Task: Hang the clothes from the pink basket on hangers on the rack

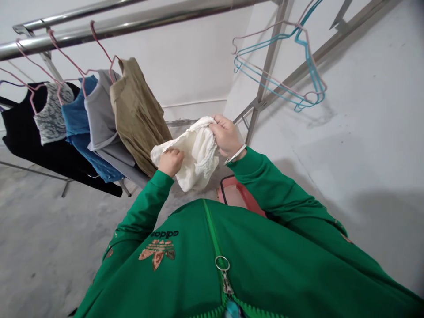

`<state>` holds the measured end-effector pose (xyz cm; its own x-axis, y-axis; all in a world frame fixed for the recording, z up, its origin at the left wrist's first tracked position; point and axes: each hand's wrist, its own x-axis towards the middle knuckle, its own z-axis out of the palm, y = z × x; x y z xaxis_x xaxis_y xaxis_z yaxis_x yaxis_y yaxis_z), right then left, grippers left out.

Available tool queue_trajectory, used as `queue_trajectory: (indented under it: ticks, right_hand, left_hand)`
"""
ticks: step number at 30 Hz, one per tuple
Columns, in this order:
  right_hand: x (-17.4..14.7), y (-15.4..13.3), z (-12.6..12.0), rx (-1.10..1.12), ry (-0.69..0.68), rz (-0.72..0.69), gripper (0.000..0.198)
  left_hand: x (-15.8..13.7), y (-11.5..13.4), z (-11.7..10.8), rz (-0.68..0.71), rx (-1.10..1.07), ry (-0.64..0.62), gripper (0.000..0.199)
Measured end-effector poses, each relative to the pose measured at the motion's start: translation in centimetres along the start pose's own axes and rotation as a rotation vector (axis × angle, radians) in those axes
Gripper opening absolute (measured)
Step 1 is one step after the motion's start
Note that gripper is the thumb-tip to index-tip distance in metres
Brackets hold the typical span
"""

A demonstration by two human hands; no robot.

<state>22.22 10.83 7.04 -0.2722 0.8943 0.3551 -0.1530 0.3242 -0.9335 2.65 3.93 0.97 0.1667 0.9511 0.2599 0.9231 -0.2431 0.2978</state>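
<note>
Left hand [171,162] has its fingers curled in on the left part of a white cloth [187,176], while the right hand [227,134] pinches the far right corner of it between thumb and fingers. Around both hands, a pale wall [374,119] rises ahead and to the right, and a grey floor [39,247] spreads below and left. Ahead of the hands runs a metal rack with a shiny rail [149,22], and behind them is the green jacket [185,282], its sleeves reaching the wrists. Left of the left hand hang a black garment [23,123], one with a lace-patterned top [53,112], a blue one [77,117], a light grey one [99,106] and, nearest, a khaki one [135,106]; whether this last touches the cloth, I cannot tell. Below the right hand sits a red container [245,194], partly covered by the sleeve. Ahead and right of that hand dangle blue and pink hangers [320,90], their top beyond view. The cloth itself hangs bunched between and below the hands, its ruffled edge uppermost. Smallest is a pale bracelet [239,153] around the right wrist
</note>
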Motion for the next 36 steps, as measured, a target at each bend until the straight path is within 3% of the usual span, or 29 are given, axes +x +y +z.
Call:
queue_trajectory:
  ticks: [3, 6, 9, 11, 15, 18, 22, 28, 30, 33, 36]
  right_hand:
    - [0.7, -0.5, -0.9, 0.035, 0.026, 0.046, 0.009]
    - [1.1, -1.0, -1.9, 0.001, 0.004, 0.087, 0.01]
    - [0.7, -1.6, -2.2, 0.005, -0.051, 0.132, 0.011]
    - [0.1, -2.0, -1.9, 0.047, -0.111, 0.163, 0.011]
    - [-1.0, -2.7, -1.5, 0.066, -0.301, 0.201, 0.015]
    - [-1.2, -2.4, -2.2, -0.062, -0.462, 0.167, 0.018]
    - [-0.8, -0.9, -4.3, -0.428, -0.518, 0.09, 0.014]
    - [-0.4, 0.4, -8.7, -0.784, -0.564, 0.083, 0.014]
    - [0.5, -0.4, -11.0, -0.861, -0.463, 0.066, 0.018]
    - [3.1, -2.4, -15.4, -1.036, -0.043, -0.067, 0.029]
    - [6.5, -4.1, -19.3, -1.264, 0.322, -0.137, 0.043]
  left_hand:
    - [-2.3, -1.0, 0.4, -0.017, 0.141, -0.005, 0.033]
    - [-3.8, -1.7, -0.3, -0.053, 0.116, 0.178, 0.03]
    - [-3.7, -1.7, -1.4, -0.201, 0.08, 0.374, 0.032]
    - [-2.7, -1.4, -1.9, -0.32, 0.094, 0.347, 0.041]
    - [-0.4, -0.7, -2.9, -0.405, 0.153, 0.122, 0.025]
    - [0.8, -0.7, -3.4, -0.349, -0.087, 0.209, 0.02]
    - [2.0, -0.9, -2.9, -0.513, -0.705, 0.282, 0.01]
    - [2.9, 0.6, -1.6, -0.556, -0.861, 0.193, 0.024]
    - [2.9, 1.5, -1.7, -0.56, -0.902, 0.103, 0.027]
    - [2.8, 2.9, -2.2, -0.606, -1.007, -0.031, 0.029]
    - [2.7, 4.2, -2.8, -0.647, -1.112, -0.076, 0.029]
